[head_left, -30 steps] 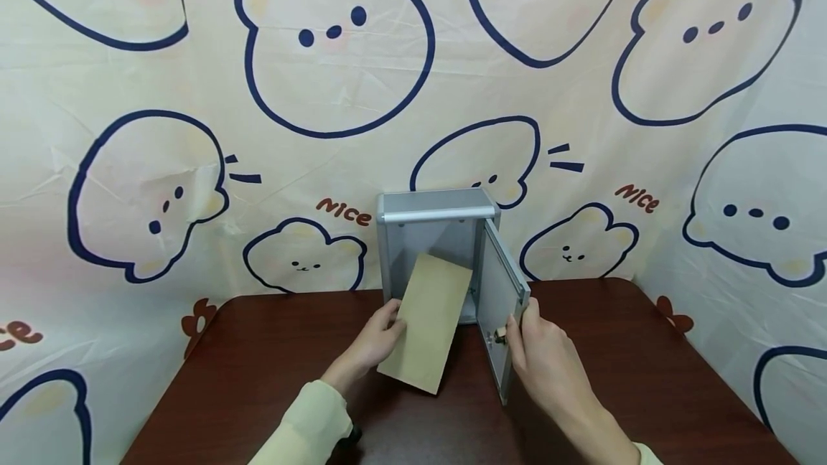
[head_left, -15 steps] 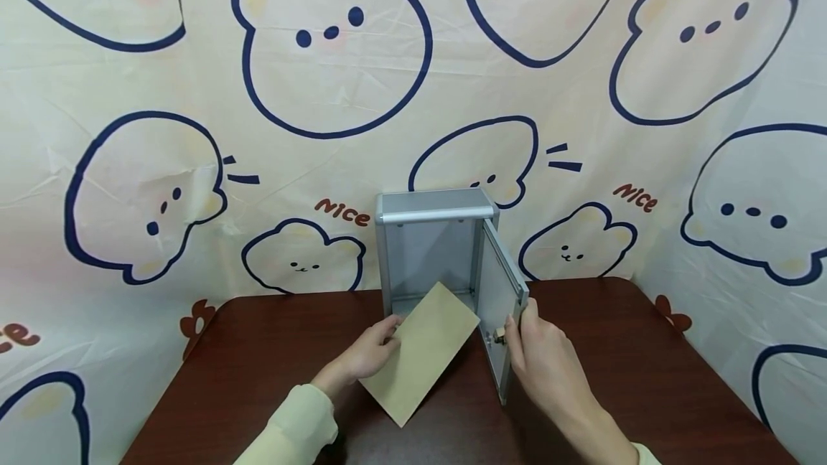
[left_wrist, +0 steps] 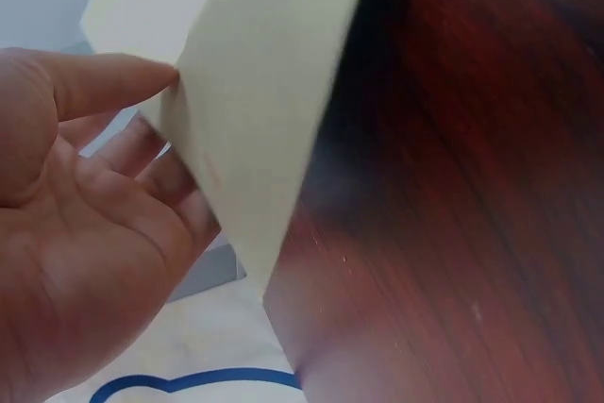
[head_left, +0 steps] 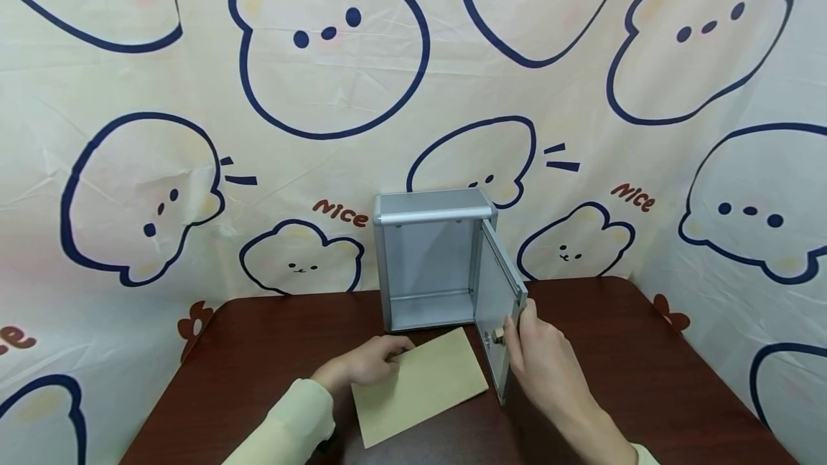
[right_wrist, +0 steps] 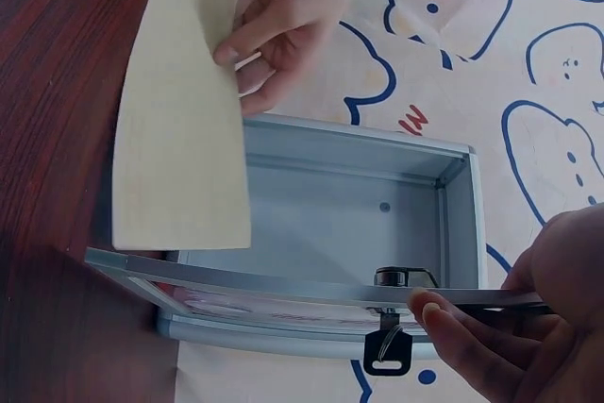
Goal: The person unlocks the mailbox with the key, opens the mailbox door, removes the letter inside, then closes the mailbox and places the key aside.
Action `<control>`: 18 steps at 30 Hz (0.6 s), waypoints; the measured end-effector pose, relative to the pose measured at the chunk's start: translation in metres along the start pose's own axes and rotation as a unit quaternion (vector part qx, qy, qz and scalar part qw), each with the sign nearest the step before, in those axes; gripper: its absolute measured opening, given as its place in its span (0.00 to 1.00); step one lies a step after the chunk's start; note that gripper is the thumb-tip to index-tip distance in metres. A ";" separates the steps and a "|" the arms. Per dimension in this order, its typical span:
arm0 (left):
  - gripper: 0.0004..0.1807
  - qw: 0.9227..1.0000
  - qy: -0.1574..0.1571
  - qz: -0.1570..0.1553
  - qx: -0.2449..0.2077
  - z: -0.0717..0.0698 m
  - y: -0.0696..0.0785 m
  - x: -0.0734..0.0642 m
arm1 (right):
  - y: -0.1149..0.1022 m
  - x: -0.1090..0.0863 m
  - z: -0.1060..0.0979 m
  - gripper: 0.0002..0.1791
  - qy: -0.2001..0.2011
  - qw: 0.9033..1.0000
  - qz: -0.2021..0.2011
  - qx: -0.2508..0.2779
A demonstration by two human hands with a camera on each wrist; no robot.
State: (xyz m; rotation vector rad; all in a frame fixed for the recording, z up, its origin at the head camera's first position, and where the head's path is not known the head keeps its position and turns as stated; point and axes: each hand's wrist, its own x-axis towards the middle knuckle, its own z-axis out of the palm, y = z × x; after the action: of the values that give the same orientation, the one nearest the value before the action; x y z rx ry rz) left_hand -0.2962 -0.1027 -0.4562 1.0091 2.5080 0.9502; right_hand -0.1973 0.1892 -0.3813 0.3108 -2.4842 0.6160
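Observation:
A plain tan envelope (head_left: pixel 429 386) is pinched at its far-left edge between the thumb and fingers of my left hand (head_left: pixel 373 360). It lies slanted in front of a grey metal lockable box (head_left: pixel 433 208), outside the opening. The left wrist view shows the envelope (left_wrist: pixel 264 92) bent where the thumb presses it. My right hand (head_left: pixel 548 364) grips the free edge of the box's door (head_left: pixel 496 293), which stands swung out to the right. On the door are a lock (right_wrist: pixel 389 277) and a black key (right_wrist: pixel 388 352). Nothing shows inside the box.
The box stands near the back edge of a dark brown wooden table (head_left: pixel 278 350). Behind and beside the table hangs a pale cloth (head_left: pixel 161 85) printed with blue-outlined bears. The open door juts toward me, just right of the envelope.
My left hand has drawn the envelope down and toward me, out from the box's opening, and turned it from steep to nearly crosswise. My right hand and the door have stayed in place.

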 end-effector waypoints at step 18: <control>0.23 0.998 -0.024 -0.025 0.052 0.013 0.004 0.008 | 0.001 0.000 -0.001 0.08 -0.008 1.000 0.001 0.001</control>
State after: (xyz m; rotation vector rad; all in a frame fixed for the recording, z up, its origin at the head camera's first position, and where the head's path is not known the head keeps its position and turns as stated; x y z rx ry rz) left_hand -0.2938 -0.0894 -0.4631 0.9819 2.5522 0.7784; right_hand -0.1971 0.1904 -0.3815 0.3163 -2.4986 0.6196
